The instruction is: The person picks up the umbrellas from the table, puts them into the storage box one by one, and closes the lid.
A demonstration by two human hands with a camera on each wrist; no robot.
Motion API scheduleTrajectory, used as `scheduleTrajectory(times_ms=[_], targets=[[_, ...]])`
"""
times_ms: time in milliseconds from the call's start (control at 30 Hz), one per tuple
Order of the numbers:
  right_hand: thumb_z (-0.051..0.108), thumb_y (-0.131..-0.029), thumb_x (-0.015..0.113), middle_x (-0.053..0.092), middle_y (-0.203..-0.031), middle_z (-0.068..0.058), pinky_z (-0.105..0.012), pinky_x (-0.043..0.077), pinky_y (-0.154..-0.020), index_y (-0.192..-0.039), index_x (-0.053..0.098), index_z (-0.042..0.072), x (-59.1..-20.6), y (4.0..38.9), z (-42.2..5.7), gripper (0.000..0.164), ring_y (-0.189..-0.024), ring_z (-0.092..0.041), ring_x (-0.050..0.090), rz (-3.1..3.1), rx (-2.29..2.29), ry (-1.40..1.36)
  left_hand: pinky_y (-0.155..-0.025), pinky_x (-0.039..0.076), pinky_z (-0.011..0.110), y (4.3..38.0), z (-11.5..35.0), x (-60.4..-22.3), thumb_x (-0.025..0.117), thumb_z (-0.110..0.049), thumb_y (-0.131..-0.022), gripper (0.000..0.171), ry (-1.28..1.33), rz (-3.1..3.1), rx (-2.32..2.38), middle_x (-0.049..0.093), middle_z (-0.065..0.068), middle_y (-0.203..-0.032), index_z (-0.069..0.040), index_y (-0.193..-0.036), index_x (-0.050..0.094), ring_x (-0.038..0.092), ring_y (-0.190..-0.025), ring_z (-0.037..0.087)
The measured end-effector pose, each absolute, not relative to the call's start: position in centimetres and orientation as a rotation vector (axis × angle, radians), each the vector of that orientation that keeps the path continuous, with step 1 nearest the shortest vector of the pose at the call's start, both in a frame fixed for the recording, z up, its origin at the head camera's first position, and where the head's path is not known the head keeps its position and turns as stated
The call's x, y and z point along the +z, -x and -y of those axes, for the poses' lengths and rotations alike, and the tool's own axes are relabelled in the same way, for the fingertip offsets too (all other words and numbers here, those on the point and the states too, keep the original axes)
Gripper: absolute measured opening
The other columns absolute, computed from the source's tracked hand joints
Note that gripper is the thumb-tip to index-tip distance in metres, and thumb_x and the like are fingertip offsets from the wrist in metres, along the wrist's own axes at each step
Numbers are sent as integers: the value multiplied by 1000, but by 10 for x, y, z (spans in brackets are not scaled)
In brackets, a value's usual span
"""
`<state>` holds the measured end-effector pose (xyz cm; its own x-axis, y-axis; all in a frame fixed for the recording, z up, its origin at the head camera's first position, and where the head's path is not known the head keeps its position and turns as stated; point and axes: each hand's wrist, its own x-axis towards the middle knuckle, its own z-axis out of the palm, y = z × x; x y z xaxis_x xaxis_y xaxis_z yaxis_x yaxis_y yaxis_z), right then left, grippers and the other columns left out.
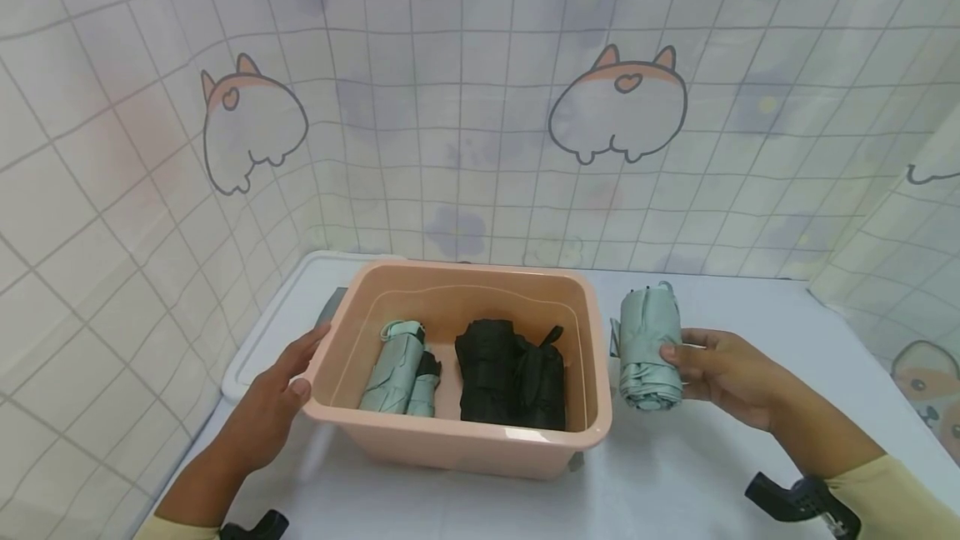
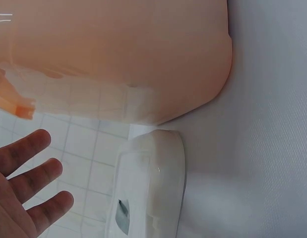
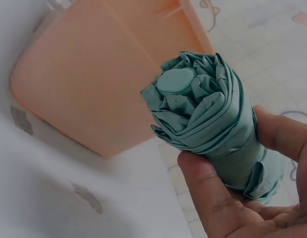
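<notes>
My right hand (image 1: 731, 377) holds a folded mint-green umbrella (image 1: 651, 348) upright, just right of the peach plastic bin (image 1: 480, 444). In the right wrist view, thumb and fingers grip the rolled umbrella (image 3: 208, 109) around its side, its round end cap facing the camera. My left hand (image 1: 266, 398) is at the bin's left rim, with fingers spread and fairly straight in the left wrist view. Inside the bin, mint-green folded umbrellas (image 1: 393, 369) lie on the left and black folded umbrellas (image 1: 487, 369) on the right.
A white lid-like piece with a rounded edge (image 1: 258, 340) lies behind and left of the bin. The table (image 1: 420, 507) has a white cover. A white grid-patterned curtain with cartoon animals (image 1: 465, 107) hangs behind and at both sides.
</notes>
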<state>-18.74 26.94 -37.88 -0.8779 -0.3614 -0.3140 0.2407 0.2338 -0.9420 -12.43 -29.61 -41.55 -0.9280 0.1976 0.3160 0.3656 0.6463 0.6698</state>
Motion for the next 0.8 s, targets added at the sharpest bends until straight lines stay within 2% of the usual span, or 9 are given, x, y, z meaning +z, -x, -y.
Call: scheduleTrajectory(times_ms=[467,800], targets=[[23,-106,59,57,-133,-21,-37,53,-96,-155,4,-16,-359,188,-272,83,-115,-26,65,-2013,-1721,167,-84,49,72,124,297,-417,27,-56,-108,56,447,2654,-1152,50,19,-151,-38,-161,28,54,-125,52],[25,-107,58,44,-143,-29,-36,53,-96,-157,4,-14,-350,190,-272,83,-117,-26,64,-2041,-1739,148,-84,48,72,125,297,-417,26,-56,-107,57,446,2655,-1148,50,20,-150,-38,-161,29,55,-124,52]])
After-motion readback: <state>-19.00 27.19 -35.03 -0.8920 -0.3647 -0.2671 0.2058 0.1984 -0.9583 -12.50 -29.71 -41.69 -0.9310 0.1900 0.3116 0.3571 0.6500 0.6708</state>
